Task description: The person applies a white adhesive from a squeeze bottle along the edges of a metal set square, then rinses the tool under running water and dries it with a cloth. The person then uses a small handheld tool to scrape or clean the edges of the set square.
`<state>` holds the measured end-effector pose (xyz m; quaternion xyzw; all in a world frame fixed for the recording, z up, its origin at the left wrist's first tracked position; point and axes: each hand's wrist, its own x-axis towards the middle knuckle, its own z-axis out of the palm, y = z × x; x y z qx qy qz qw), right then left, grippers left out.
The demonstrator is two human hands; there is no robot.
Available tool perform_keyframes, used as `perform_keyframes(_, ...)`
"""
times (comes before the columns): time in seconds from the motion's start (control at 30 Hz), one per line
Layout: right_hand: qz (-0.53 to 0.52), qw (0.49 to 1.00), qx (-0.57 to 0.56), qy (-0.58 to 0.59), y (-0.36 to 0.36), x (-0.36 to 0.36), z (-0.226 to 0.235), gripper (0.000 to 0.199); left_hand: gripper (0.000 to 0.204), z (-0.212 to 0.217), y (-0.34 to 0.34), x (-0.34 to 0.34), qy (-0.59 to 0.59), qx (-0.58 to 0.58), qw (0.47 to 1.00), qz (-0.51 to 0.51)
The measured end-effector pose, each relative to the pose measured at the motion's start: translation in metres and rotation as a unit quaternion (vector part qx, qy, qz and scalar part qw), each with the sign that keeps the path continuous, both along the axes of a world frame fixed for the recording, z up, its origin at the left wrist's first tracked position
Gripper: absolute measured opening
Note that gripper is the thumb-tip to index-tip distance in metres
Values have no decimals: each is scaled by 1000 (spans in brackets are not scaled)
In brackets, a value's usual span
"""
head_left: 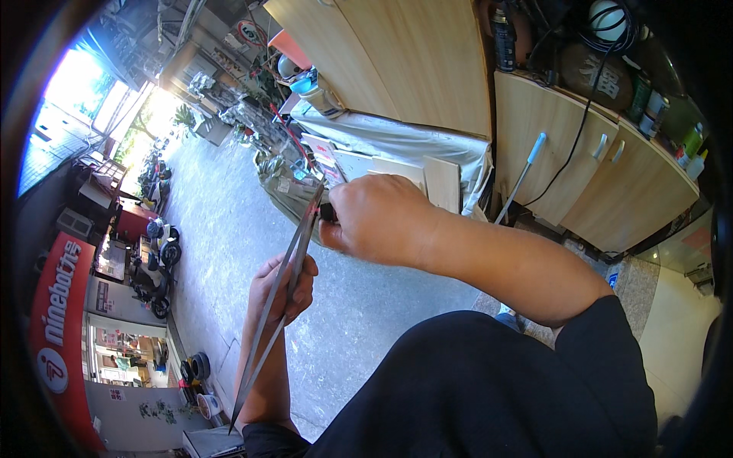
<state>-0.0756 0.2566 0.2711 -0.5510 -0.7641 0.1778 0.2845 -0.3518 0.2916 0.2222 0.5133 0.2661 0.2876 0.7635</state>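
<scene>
My left hand (284, 286) is closed on a long, narrow dark grey piece (263, 324) that looks like two thin strips. The strips meet in a point low down by my left forearm and come together again at the upper end. My right hand (382, 217) is a fist against that upper end, pinching a small black thing (327, 211) whose kind I cannot make out. A reddish spot shows on the strips beside it. The fingertips of my right hand are mostly hidden behind its back.
Wooden cabinets (603, 145) stand at the right, with a blue-ended pole (527, 175) leaning there. Beyond my hands are boards (441, 183) and a bundled grey-green cloth (279, 183). Scooters (156, 267) are parked at the left, near a red sign (61, 320) and stacked tyres (197, 366).
</scene>
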Motion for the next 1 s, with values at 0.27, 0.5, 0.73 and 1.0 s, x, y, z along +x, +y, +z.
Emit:
perform_keyframes(0.27,-69,996,-15,50,29,25,-46,49,37,8,-3,0,78,19,990,120)
perform_keyframes(0.5,-160,974,-33,159,37,56,-92,45,37,-7,21,-10,127,65,942,302)
perform_keyframes(0.73,-70,946,-37,314,18,47,-82,21,37,-28,-15,24,66,96,948,297)
perform_keyframes(1.0,50,934,-64,347,-1,11,-57,28,37,-39,-50,62,25,52,964,261)
